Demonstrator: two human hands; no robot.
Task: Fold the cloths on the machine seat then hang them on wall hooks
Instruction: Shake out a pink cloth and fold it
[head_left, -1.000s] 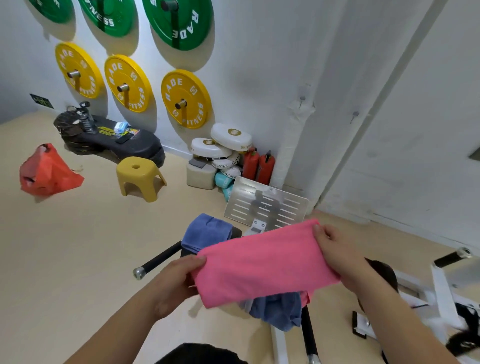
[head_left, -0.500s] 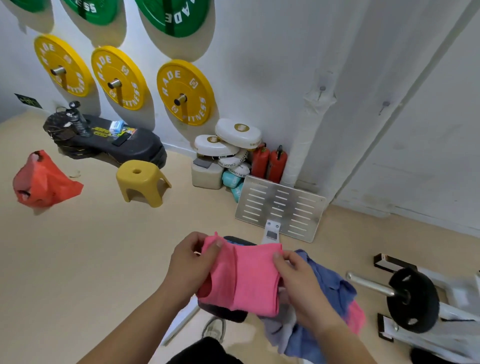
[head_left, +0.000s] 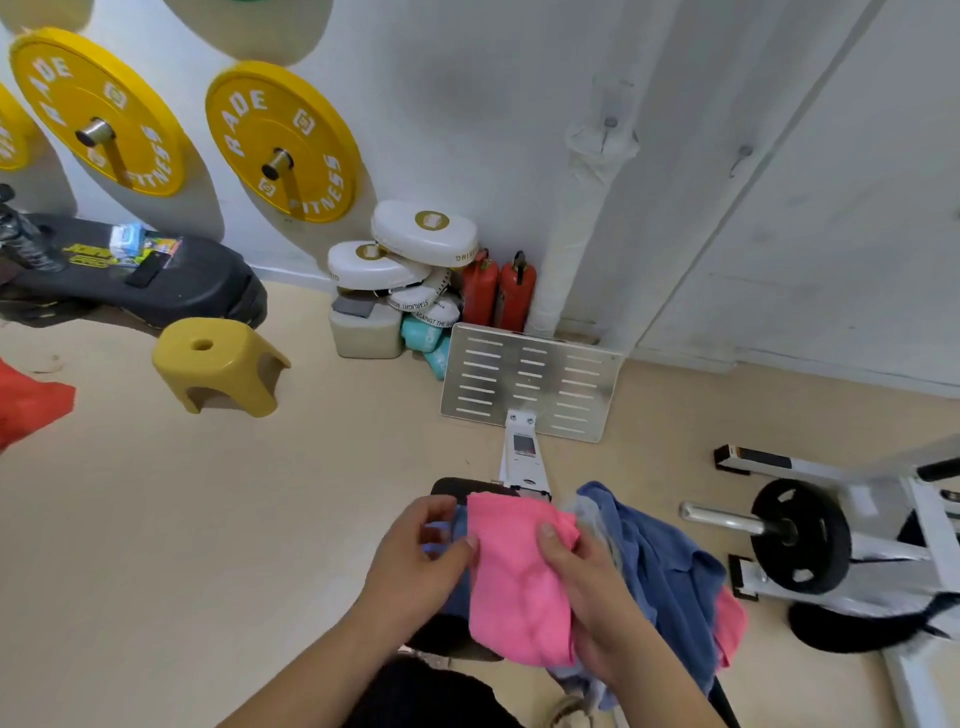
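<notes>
Fingers of the left hand (head_left: 415, 564) curl at the left edge of the pink cloth (head_left: 511, 587), with the thumb laid against its front and a scrap of blue fabric showing in the hollow of the hand. The right hand (head_left: 589, 592) pinches the cloth's right edge, its thumb pressed on the front near the top corner and its other fingers hidden behind. The cloth is folded into a narrow upright band, low in the middle of the frame between the two hands, over the black machine seat (head_left: 451, 487), whose padding shows above the left hand and again below the cloth. Just right of the right hand, a heap of blue cloths (head_left: 665, 566) lies crumpled, and another pink piece (head_left: 730, 618) peeks from its right side. What the heap rests on is hidden. Above the seat a white beam (head_left: 522, 457) runs up to a slotted metal footplate (head_left: 530, 382) leaning near the wall. Two wall hooks (head_left: 610, 123) stand bare in the upper right. Yellow weight plates (head_left: 283, 140) hang in the upper left above a yellow stool (head_left: 218, 364), and a black weight plate (head_left: 800, 535) sits on a bar at the right edge.
</notes>
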